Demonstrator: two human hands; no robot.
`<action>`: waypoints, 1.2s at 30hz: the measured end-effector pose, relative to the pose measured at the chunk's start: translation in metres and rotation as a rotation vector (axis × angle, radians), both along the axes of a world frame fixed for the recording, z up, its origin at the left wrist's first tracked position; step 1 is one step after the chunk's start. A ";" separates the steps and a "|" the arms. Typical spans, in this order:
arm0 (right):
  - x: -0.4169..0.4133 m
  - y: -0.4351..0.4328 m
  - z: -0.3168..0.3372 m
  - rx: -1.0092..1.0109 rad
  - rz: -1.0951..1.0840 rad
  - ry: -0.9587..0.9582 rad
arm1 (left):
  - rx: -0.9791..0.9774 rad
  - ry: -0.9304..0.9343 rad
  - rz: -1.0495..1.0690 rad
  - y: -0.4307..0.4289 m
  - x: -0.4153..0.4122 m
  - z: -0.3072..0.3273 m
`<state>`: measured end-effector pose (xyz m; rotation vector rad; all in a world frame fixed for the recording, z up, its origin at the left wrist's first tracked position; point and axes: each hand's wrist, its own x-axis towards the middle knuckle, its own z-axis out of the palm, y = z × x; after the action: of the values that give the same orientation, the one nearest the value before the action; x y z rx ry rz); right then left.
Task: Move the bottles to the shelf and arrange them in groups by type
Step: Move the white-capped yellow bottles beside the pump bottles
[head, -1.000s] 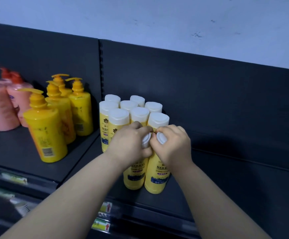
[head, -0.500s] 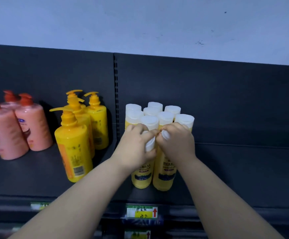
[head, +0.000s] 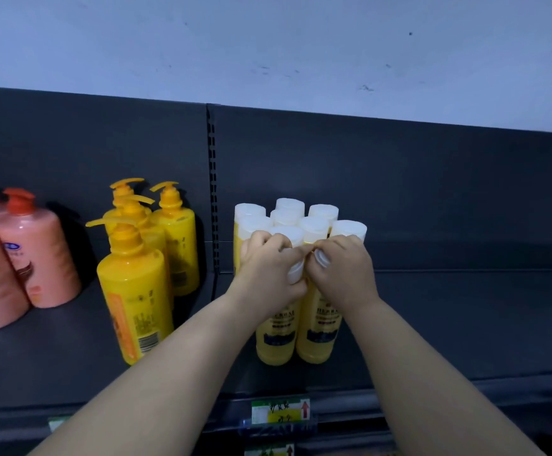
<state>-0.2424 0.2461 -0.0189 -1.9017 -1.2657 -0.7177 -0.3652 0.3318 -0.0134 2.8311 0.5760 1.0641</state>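
Two yellow bottles with white caps stand side by side at the front of a dark shelf (head: 465, 324). My left hand (head: 269, 264) grips the cap of the left front bottle (head: 276, 337). My right hand (head: 342, 268) grips the cap of the right front bottle (head: 320, 334). Both hands touch each other above the caps. Behind them stands a tight cluster of several same white-capped yellow bottles (head: 301, 215). To the left is a group of yellow pump bottles (head: 136, 291), and further left pink pump bottles (head: 37, 258).
The shelf's dark back panel (head: 399, 192) rises behind the bottles, with a slotted upright (head: 212, 192) between the sections. The shelf surface extends to the right of the cluster. A green and yellow price label (head: 279, 413) sits on the front rail.
The camera view has shifted and the shelf now appears more level. Both hands stay on the caps of the two front bottles, which have slid back against the cluster.
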 end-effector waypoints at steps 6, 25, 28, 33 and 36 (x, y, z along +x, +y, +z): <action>0.015 0.008 -0.005 0.037 0.042 0.016 | 0.004 -0.071 -0.007 0.003 0.015 -0.005; -0.014 -0.009 0.014 -0.197 -0.147 -0.088 | 0.237 0.199 -0.009 -0.004 -0.016 0.006; -0.033 -0.015 0.017 -0.204 -0.091 -0.064 | 0.221 0.164 0.002 -0.005 -0.027 0.003; -0.060 -0.028 0.013 -0.281 -0.026 0.026 | 0.252 0.151 0.021 -0.008 -0.049 0.003; -0.076 -0.032 0.009 -0.360 0.011 0.032 | 0.242 0.196 0.053 -0.009 -0.067 0.005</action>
<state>-0.3187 0.2144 -0.0099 -2.1790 -1.4594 -0.4738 -0.4318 0.3226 -0.0082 3.1739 0.5755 0.9280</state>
